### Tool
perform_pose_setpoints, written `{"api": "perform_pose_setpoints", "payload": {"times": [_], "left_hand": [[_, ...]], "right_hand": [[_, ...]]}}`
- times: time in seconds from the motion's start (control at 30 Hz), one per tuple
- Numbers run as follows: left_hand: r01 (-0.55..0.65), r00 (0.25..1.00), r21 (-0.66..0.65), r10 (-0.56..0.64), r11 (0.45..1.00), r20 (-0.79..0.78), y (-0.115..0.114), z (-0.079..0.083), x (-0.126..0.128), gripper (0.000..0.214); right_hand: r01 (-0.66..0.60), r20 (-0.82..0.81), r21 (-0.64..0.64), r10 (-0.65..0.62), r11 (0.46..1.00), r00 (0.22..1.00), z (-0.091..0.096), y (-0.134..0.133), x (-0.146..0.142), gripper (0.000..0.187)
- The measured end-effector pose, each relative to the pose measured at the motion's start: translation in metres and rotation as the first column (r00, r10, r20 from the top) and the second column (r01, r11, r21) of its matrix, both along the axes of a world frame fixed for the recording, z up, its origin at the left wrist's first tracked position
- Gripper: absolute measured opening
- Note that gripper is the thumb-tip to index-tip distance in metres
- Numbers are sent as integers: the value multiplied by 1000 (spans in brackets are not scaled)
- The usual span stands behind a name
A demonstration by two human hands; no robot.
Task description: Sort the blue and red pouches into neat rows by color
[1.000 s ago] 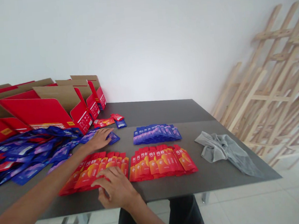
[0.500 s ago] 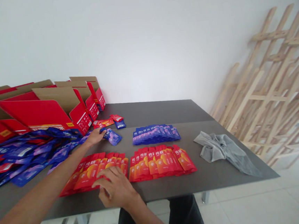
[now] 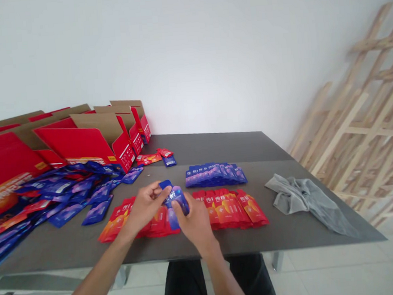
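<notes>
Both hands hold a blue sachet (image 3: 176,196) with white lettering above the red sachets. My left hand (image 3: 148,204) pinches its upper left end between thumb and fingers. Around its lower right part my right hand (image 3: 196,218) is closed, thumb on the front. More blue shows just beneath, so a second sachet may be there; I cannot tell. Under the hands lie two overlapping rows of red sachets, a left row (image 3: 116,221) and a right row (image 3: 222,209), both partly covered. Behind the right one is a row of blue sachets (image 3: 214,175).
A loose heap of blue and red sachets (image 3: 66,191) spreads across the table's left side, before open red cartons (image 3: 79,141). A few small packets (image 3: 149,159) lie further back. Right of the rows is a crumpled grey cloth (image 3: 295,196). Wooden frames (image 3: 363,128) lean at the wall.
My left hand has come from the heap's edge to the middle with a blue sachet. My right hand has moved right, off the left red row, and now grips the sachet too. The view has shifted left.
</notes>
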State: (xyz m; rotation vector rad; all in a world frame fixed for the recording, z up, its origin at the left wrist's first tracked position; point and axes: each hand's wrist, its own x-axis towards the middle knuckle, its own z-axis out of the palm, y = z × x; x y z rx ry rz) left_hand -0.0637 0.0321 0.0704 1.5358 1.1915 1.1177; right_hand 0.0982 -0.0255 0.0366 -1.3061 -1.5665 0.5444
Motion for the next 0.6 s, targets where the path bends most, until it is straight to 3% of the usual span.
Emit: {"api": "perform_pose_setpoints", "payload": {"times": [0.1, 0.33, 0.47, 0.6], "left_hand": [[42, 992, -133, -26, 990, 125, -15, -6, 4, 46], [77, 906, -407, 107, 910, 410, -28, -12, 17, 51], [-27, 850, -346, 204, 938, 486, -37, -18, 24, 56], [25, 942, -227, 54, 974, 332, -46, -25, 23, 50]], "right_hand": [[-106, -76, -102, 99, 989, 992, -2, -2, 6, 34], [-157, -186, -56, 144, 986, 972, -5, -16, 7, 28], [-152, -230, -63, 134, 986, 964, -7, -19, 9, 27], [-98, -243, -47, 83, 994, 967, -12, -22, 12, 31]]}}
